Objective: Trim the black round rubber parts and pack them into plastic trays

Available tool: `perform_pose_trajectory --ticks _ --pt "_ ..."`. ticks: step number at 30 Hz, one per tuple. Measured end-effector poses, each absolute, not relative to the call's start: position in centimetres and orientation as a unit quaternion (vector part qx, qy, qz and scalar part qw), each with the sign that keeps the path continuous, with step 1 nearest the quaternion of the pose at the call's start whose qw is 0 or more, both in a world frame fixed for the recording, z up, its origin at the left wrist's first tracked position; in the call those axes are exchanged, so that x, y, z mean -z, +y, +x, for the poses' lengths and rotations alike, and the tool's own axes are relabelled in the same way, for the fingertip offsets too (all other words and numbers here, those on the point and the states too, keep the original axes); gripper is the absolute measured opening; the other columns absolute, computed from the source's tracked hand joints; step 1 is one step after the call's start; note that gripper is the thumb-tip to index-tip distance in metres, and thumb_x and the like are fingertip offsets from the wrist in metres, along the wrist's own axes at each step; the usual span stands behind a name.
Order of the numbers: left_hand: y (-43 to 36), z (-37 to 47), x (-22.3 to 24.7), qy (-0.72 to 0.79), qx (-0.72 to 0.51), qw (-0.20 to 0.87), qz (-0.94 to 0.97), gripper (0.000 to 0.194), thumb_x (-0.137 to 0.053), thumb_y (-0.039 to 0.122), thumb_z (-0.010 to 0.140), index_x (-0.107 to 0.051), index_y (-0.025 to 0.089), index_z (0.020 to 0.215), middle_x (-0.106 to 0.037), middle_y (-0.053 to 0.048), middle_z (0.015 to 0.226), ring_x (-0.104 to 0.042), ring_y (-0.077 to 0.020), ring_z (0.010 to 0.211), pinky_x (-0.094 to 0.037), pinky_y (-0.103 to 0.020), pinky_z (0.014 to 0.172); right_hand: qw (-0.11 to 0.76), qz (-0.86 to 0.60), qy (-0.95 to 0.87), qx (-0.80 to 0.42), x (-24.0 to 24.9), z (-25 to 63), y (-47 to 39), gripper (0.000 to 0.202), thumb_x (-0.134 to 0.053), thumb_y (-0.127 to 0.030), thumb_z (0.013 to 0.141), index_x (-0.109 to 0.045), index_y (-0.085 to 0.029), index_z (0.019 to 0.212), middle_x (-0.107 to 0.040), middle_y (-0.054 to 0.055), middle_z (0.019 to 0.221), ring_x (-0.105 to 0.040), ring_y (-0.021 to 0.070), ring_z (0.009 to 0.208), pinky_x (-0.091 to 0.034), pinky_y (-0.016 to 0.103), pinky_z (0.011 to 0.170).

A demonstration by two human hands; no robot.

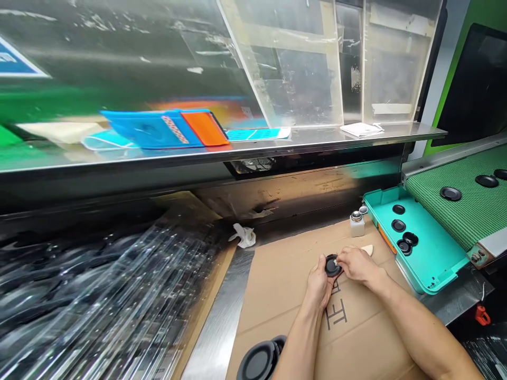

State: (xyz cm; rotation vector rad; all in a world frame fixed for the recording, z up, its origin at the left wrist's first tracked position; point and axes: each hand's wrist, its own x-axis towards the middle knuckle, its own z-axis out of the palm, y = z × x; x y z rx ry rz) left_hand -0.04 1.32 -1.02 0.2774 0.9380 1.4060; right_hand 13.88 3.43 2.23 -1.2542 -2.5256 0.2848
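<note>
Round part, held between both hands: black. Cardboard sheet beneath: plain brown, dark printed characters. Tray, right: teal, an orange strip on its near-left edge; discs in it black. Conveyor belt, far right: green, fine ribbed weave, black discs on it. Folder, far shelf: blue with orange panel and red-white patterned strip. Small bottle: white, silver cap.

A factory line: green conveyor belt (carrying black parts), steel workbench.
</note>
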Motion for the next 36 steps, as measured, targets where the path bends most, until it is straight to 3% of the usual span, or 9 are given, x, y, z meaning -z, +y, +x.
perform_pose_trajectory --ticks 4,9,14,18,24,28,36 --pt "1.5 0.0 1.1 0.399 -0.627 0.658 0.119 0.033 -0.048 0.026 0.102 -0.071 0.005 0.092 -0.074 -0.014 0.09 -0.069 -0.0169 0.076 -0.062 -0.03 0.07 0.137 -0.426 -0.888 -0.106 -2.2 13.4 3.0 0.014 -0.062 -0.016 0.094 -0.071 -0.02 0.085 -0.064 0.003 0.09 -0.057 0.0172 0.085 -0.039 0.026 0.071" --pt "1.3 0.7 1.6 0.397 -0.636 0.65 0.125 0.027 -0.055 0.027 0.098 -0.071 0.006 0.093 -0.074 -0.014 0.091 -0.07 -0.0171 0.079 -0.061 -0.032 0.075 0.221 -0.512 -0.828 -0.069 -1.4 12.9 3.6 0.017 -0.052 -0.02 0.101 -0.069 -0.019 0.101 -0.064 0.006 0.098 -0.057 0.0196 0.097 -0.042 0.027 0.079" --pt "1.1 1.0 2.2 0.391 -0.641 0.643 0.15 0.029 -0.065 0.036 0.093 -0.072 0.008 0.094 -0.075 -0.012 0.091 -0.07 -0.0163 0.078 -0.06 -0.031 0.079 0.25 -0.52 -0.812 -0.089 -0.7 12.1 3.7 0.016 -0.052 -0.019 0.101 -0.068 -0.017 0.101 -0.065 0.007 0.099 -0.058 0.0198 0.096 -0.043 0.028 0.084" --pt "1.2 1.1 2.2 0.376 -0.656 0.64 0.139 0.028 -0.055 0.03 0.099 -0.072 0.009 0.092 -0.076 -0.012 0.094 -0.072 -0.0164 0.087 -0.058 -0.028 0.086 0.249 -0.52 -0.811 -0.096 -0.6 11.6 3.1 0.014 -0.054 -0.02 0.099 -0.068 -0.019 0.098 -0.065 0.006 0.097 -0.058 0.0196 0.093 -0.044 0.028 0.083" --pt "1.1 0.7 1.8 0.345 -0.655 0.659 0.131 0.031 -0.046 0.029 0.103 -0.071 0.009 0.106 -0.073 -0.015 0.111 -0.071 -0.0202 0.103 -0.055 -0.036 0.098 0.21 -0.519 -0.826 -0.069 -1.6 12.0 2.7 0.02 -0.05 -0.02 0.102 -0.069 -0.018 0.104 -0.066 0.009 0.101 -0.058 0.0218 0.098 -0.044 0.03 0.085" --pt "1.0 0.7 1.5 0.321 -0.651 0.681 0.094 0.035 -0.04 0.027 0.105 -0.07 0.009 0.107 -0.071 -0.017 0.118 -0.069 -0.0204 0.108 -0.053 -0.037 0.103 0.184 -0.523 -0.828 -0.088 -1.4 12.1 2.4 0.017 -0.054 -0.018 0.098 -0.07 -0.017 0.097 -0.067 0.009 0.098 -0.059 0.022 0.094 -0.045 0.03 0.083" --pt "0.6 2.2 1.4 0.313 -0.635 0.703 0.068 0.037 -0.043 0.033 0.104 -0.072 0.014 0.116 -0.071 -0.013 0.119 -0.068 -0.0214 0.112 -0.053 -0.035 0.104 0.355 -0.504 -0.773 -0.15 -0.4 10.4 2.4 0.012 -0.057 -0.012 0.095 -0.068 -0.018 0.093 -0.067 0.006 0.096 -0.06 0.0182 0.095 -0.044 0.027 0.091"
